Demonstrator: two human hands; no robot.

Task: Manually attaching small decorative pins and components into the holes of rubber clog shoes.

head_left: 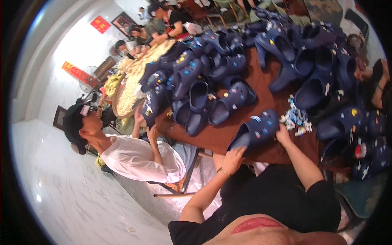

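A dark blue clog (256, 130) with small coloured charms on its upper is in front of me at the table's near edge. My left hand (233, 159) is closed around its heel end. Against the toe end, my right hand (282, 134) grips the side, some fingers hidden by the shoe. Just beyond that hand lies a loose heap of small white and blue charms (296, 117). Another charmed clog (234, 100) rests on the brown tablecloth (196, 138) farther off.
Many dark blue clogs (310, 92) crowd the table's far side and right. To the left a person in a white shirt (141, 157) handles a clog (151, 107). A round tray of pale pieces (124, 102) stands beyond, with other people around it. One person's arm (379, 87) shows at far right.
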